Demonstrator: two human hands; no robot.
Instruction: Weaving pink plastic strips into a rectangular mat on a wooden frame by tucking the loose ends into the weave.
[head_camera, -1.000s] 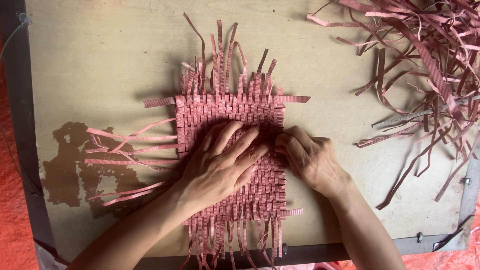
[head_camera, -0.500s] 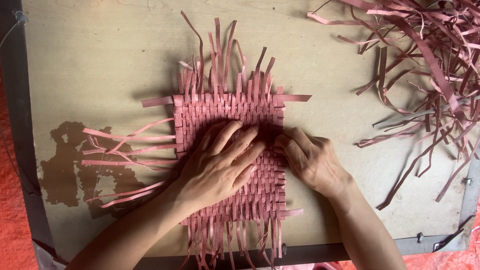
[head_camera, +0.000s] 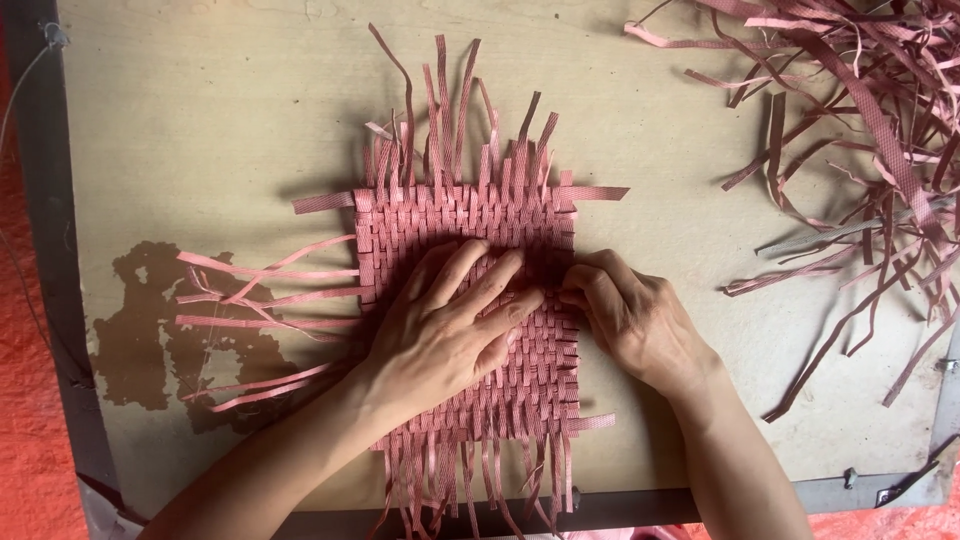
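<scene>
Pink strap mat (head_camera: 470, 215) sits mid-board (head_camera: 200, 120), half woven. Left hand (head_camera: 445, 335) lies flat on it, fingers spread wide; right hand (head_camera: 630, 320) pinches at the mat's right edge, fingers curled. If that flat palm slips, I'd guess the loose weave shifts and gaps open up.

Lying flat on board: pink woven mat (head_camera: 470, 225), tight checker weave, loose strip ends sticking out from all four sides.

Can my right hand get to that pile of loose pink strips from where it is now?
Probably yes: the right hand rests on the woven mat's edge, and only bare board separates it from the loose strips.
</scene>
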